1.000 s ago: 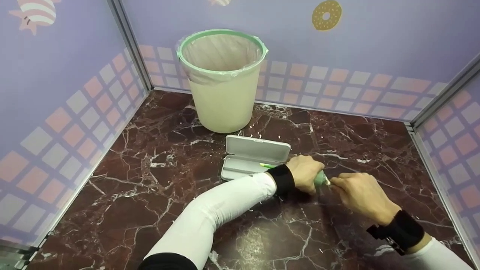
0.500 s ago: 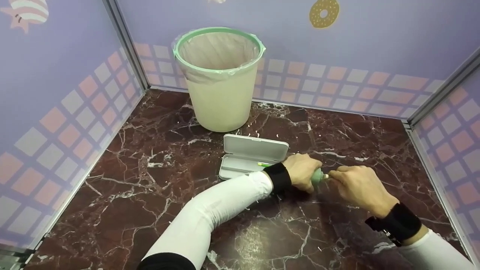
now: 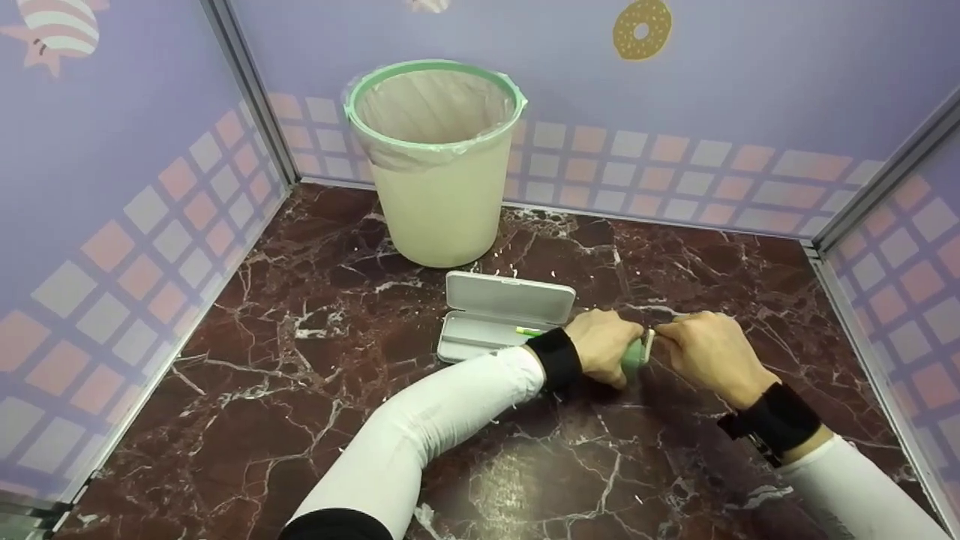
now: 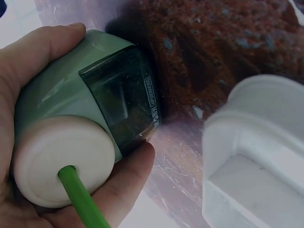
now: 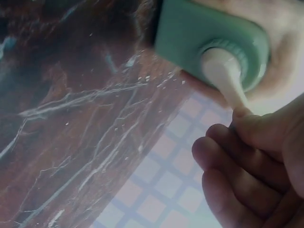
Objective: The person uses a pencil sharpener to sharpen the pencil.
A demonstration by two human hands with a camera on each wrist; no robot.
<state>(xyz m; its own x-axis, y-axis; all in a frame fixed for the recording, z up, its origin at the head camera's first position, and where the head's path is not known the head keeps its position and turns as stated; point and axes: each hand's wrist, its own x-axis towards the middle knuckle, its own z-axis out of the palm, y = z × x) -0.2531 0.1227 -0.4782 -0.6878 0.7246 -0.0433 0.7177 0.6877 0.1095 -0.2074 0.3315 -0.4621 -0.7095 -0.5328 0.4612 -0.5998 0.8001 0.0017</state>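
My left hand [image 3: 600, 345] grips a green pencil sharpener [image 4: 57, 97], with the thumb on one side and fingers on the other. The sharpener has a dark see-through shavings drawer [image 4: 123, 95] and a cream round front. A green pencil [image 4: 80, 197] stands in the hole of that front; its tip is hidden inside. On the opposite side sits a cream crank handle [image 5: 228, 78]. The thumb and fingers of my right hand [image 3: 709, 352] pinch the crank's end. Beside the left wrist lies an open white pencil case [image 3: 510, 298], partly covered by the forearm.
A cream waste bin [image 3: 442, 202] with a green rim and plastic liner stands behind the case. White crumbs are scattered on the dark red marbled tabletop [image 3: 300, 420]. Patterned purple panels [image 3: 750, 90] enclose the back and sides.
The crank has turned, and my right hand has moved upward and slightly left with it. My left hand keeps hold of the sharpener in nearly the same spot.
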